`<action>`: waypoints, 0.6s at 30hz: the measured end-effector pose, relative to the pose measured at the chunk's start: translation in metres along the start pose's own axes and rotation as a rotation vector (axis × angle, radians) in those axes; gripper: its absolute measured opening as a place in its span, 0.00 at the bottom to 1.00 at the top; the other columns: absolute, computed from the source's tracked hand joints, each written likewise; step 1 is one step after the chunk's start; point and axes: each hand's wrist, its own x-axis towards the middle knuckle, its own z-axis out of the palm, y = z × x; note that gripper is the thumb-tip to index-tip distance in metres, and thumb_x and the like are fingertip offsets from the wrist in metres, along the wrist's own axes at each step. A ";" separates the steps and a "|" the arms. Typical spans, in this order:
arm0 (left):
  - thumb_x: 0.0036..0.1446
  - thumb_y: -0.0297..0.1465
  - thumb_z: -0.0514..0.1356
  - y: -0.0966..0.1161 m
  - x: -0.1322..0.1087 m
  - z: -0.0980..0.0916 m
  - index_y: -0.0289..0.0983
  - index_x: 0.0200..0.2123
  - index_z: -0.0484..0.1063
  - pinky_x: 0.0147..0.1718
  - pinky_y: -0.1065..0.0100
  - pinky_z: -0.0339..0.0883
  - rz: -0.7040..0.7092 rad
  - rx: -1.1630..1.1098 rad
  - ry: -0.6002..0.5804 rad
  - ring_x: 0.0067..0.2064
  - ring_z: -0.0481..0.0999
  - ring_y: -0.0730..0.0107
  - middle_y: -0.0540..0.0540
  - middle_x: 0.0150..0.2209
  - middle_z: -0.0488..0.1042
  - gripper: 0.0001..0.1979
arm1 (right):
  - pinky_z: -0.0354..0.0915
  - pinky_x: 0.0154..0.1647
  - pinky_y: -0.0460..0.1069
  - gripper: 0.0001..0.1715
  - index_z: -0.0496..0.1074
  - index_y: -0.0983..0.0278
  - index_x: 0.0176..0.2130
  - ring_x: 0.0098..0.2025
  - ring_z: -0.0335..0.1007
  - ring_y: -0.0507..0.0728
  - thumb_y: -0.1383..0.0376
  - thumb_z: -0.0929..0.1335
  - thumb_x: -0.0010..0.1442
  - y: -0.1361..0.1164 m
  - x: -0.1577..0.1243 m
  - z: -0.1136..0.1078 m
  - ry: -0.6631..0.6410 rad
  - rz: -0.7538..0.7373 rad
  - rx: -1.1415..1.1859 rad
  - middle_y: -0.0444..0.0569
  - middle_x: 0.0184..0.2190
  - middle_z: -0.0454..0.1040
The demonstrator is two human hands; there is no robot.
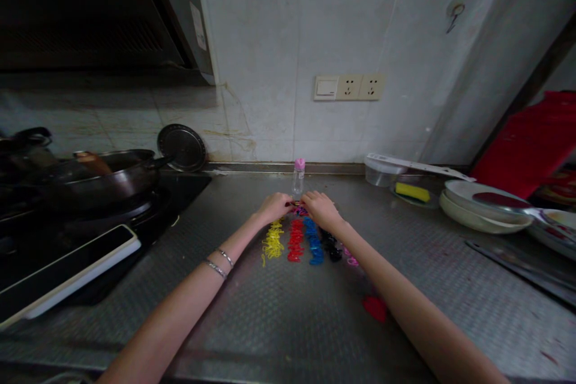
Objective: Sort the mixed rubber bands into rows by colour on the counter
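Observation:
On the steel counter [279,312] lie small elastic bands sorted in rows by colour: yellow [273,241], red [296,240], blue [314,242], black [332,246] and pink [350,258]. My left hand [274,206] and my right hand [318,207] meet at the far end of the rows, fingers curled in a pinch over a small mixed heap [300,210]. What they pinch is too small to name. A small clear bottle with a pink cap [298,177] stands just behind the hands. A red patch [375,307] lies by my right forearm.
A black wok [99,177] sits on the stove at the left, a round lid [182,147] leaning on the wall. At the right are a clear tub [380,170], a yellow sponge [413,191], stacked white plates [481,207] and a red board [531,141].

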 end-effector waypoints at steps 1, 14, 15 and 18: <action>0.54 0.38 0.52 0.000 0.000 0.000 0.42 0.36 0.74 0.33 0.73 0.61 0.003 0.010 -0.005 0.36 0.72 0.70 0.47 0.34 0.75 0.13 | 0.53 0.39 0.49 0.16 0.66 0.64 0.40 0.42 0.59 0.58 0.64 0.54 0.62 0.000 0.000 0.000 -0.001 0.004 0.002 0.54 0.39 0.68; 0.55 0.37 0.51 -0.019 -0.007 -0.014 0.47 0.41 0.73 0.34 0.71 0.61 -0.158 0.148 -0.021 0.39 0.72 0.66 0.47 0.37 0.75 0.14 | 0.55 0.41 0.49 0.16 0.66 0.62 0.44 0.43 0.59 0.58 0.61 0.56 0.61 0.015 -0.004 0.008 0.006 0.100 0.047 0.53 0.40 0.68; 0.55 0.37 0.51 -0.020 -0.007 -0.015 0.47 0.41 0.73 0.34 0.71 0.61 -0.166 0.145 -0.019 0.39 0.72 0.66 0.47 0.37 0.75 0.13 | 0.55 0.41 0.49 0.16 0.66 0.62 0.44 0.43 0.59 0.58 0.61 0.57 0.60 0.017 -0.004 0.008 0.009 0.108 0.057 0.53 0.39 0.68; 0.55 0.37 0.51 -0.020 -0.007 -0.018 0.46 0.40 0.73 0.35 0.72 0.61 -0.178 0.130 -0.011 0.40 0.72 0.66 0.48 0.38 0.75 0.13 | 0.55 0.42 0.48 0.16 0.68 0.62 0.43 0.43 0.60 0.57 0.62 0.57 0.60 0.022 -0.004 0.008 0.033 0.119 0.113 0.53 0.39 0.68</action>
